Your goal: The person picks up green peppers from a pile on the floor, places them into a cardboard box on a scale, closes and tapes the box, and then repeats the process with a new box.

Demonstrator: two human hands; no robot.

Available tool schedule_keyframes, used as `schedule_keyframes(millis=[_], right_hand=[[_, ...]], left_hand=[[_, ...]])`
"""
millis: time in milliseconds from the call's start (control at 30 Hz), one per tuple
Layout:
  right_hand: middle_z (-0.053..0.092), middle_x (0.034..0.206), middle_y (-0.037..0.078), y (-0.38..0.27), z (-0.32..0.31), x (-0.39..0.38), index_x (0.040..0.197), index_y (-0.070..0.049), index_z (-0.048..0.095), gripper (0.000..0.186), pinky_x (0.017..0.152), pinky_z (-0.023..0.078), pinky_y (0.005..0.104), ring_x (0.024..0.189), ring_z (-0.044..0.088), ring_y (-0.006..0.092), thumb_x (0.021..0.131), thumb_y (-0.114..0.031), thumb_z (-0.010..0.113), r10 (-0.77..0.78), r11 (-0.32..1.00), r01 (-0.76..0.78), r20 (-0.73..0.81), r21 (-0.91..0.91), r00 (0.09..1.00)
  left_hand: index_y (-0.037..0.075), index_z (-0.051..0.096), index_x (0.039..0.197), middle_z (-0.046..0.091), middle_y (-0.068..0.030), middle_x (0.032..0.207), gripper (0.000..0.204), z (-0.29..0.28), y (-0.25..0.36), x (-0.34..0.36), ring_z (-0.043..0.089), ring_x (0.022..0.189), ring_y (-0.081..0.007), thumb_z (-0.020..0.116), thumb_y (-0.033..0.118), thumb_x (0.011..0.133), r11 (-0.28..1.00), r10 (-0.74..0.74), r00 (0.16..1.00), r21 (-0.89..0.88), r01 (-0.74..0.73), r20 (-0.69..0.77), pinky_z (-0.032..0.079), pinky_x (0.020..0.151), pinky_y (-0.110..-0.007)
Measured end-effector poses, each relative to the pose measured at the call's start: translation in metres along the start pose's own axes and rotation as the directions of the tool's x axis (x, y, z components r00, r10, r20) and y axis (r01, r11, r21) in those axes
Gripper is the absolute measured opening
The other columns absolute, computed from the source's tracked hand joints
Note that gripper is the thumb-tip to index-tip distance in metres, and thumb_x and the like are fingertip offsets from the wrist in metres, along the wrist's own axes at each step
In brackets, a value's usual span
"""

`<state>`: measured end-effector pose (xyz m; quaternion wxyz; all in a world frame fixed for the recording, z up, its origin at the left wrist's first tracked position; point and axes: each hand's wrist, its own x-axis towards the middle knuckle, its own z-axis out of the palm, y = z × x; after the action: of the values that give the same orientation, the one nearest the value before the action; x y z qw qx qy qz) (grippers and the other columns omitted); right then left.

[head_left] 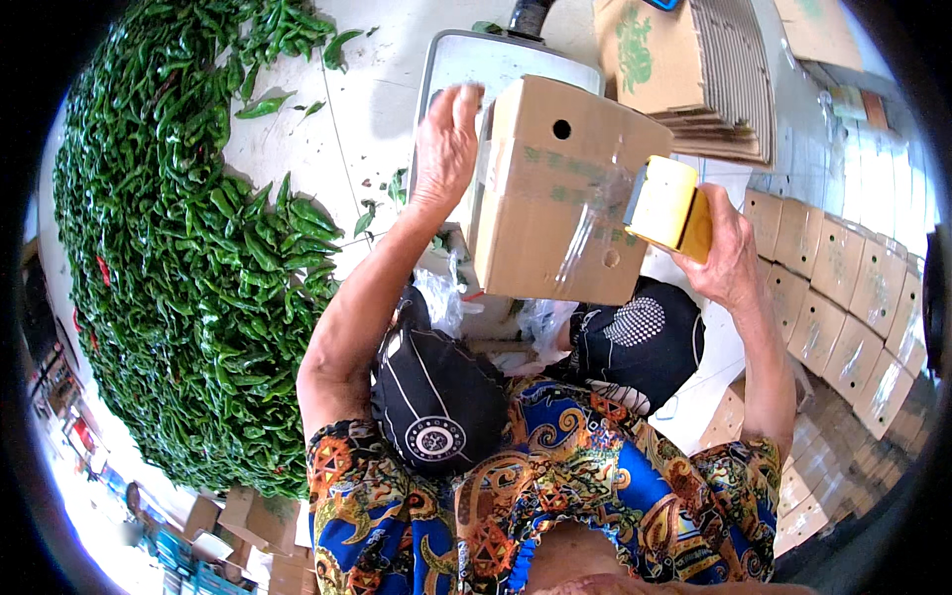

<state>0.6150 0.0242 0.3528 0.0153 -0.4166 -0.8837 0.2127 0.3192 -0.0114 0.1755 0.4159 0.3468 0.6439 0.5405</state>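
A cardboard box [555,198] with a dark round hole and strips of clear tape is in front of me, over a pale metal-rimmed platform [516,50]. My left hand [446,149] is raised at the box's upper left, fingers extended and slightly bent; whether they touch the box I cannot tell. My right hand [724,248] grips a yellow tape dispenser [662,203] against or just over the box's right side. My knees in dark patterned cloth [436,387] are below the box, with clear plastic [441,297] near the left one.
A large heap of green peppers [178,278], with a few red ones, covers the left floor. Stacked flattened cartons [674,69] lie at upper right. Taped boxes [843,288] stand in rows along the right. More cartons [253,516] are at lower left. Loose peppers lie on the pale floor [297,139].
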Motion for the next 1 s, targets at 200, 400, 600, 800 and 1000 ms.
schedule_keyframes(millis=[200, 400, 600, 800, 1000], right_hand=[[0.064, 0.094, 0.02, 0.007, 0.004, -0.003, 0.111, -0.002, 0.046, 0.054, 0.076, 0.058, 0.0462, 0.085, 0.068, 0.0397, 0.07, -0.008, 0.079, -0.016, 1.0, 0.016, -0.025, 0.009, 1.0], [0.06, 0.095, 0.017, 0.012, 0.015, 0.001, 0.111, -0.001, 0.046, 0.058, 0.07, 0.061, 0.0417, 0.082, 0.068, 0.0348, 0.066, -0.01, 0.082, -0.172, 0.984, 0.169, -0.072, -0.052, 0.982], [0.057, 0.09, 0.013, 0.01, 0.018, 0.003, 0.115, -0.003, 0.044, 0.067, 0.068, 0.063, 0.0393, 0.074, 0.068, 0.0302, 0.065, -0.014, 0.087, -0.184, 0.983, 0.183, -0.113, -0.017, 0.976], [0.059, 0.089, 0.014, 0.017, 0.02, 0.006, 0.116, -0.004, 0.046, 0.066, 0.064, 0.061, 0.0417, 0.072, 0.069, 0.0322, 0.064, -0.015, 0.085, -0.278, 0.96, 0.279, -0.121, -0.005, 0.953], [0.059, 0.088, 0.011, 0.04, 0.034, -0.005, 0.115, -0.005, 0.047, 0.062, 0.061, 0.065, 0.0334, 0.068, 0.068, 0.0248, 0.068, -0.018, 0.085, -0.265, 0.964, 0.263, -0.1, -0.033, 0.959]], left_hand=[[0.006, 0.062, 0.122, 0.066, -0.0168, 0.115, 0.037, 0.018, 0.11, -0.018, 0.061, 0.111, -0.0321, 0.053, 0.035, 0.101, 0.811, 0.427, 0.872, 0.324, -0.486, 0.24, 0.044, 0.101, -0.045], [0.006, 0.06, 0.123, 0.064, -0.0141, 0.111, 0.039, 0.047, 0.116, -0.027, 0.052, 0.124, -0.034, 0.059, 0.035, 0.096, 0.192, 0.519, 0.711, 0.745, -0.638, 0.475, 0.031, 0.109, -0.052], [0.009, 0.059, 0.123, 0.061, -0.0133, 0.107, 0.038, 0.052, 0.116, -0.021, 0.056, 0.111, -0.0326, 0.061, 0.034, 0.094, 0.23, 0.419, 0.716, 0.698, -0.678, 0.558, 0.036, 0.1, -0.049], [0.013, 0.06, 0.118, 0.062, -0.0109, 0.102, 0.029, 0.049, 0.115, -0.018, 0.059, 0.102, -0.0306, 0.06, 0.03, 0.095, 0.136, 0.392, 0.732, 0.751, -0.646, 0.558, 0.043, 0.092, -0.046], [0.011, 0.062, 0.119, 0.064, -0.0109, 0.108, 0.03, 0.039, 0.108, -0.014, 0.058, 0.104, -0.0309, 0.058, 0.029, 0.096, 0.109, 0.387, 0.722, 0.749, -0.653, 0.573, 0.043, 0.094, -0.046]])
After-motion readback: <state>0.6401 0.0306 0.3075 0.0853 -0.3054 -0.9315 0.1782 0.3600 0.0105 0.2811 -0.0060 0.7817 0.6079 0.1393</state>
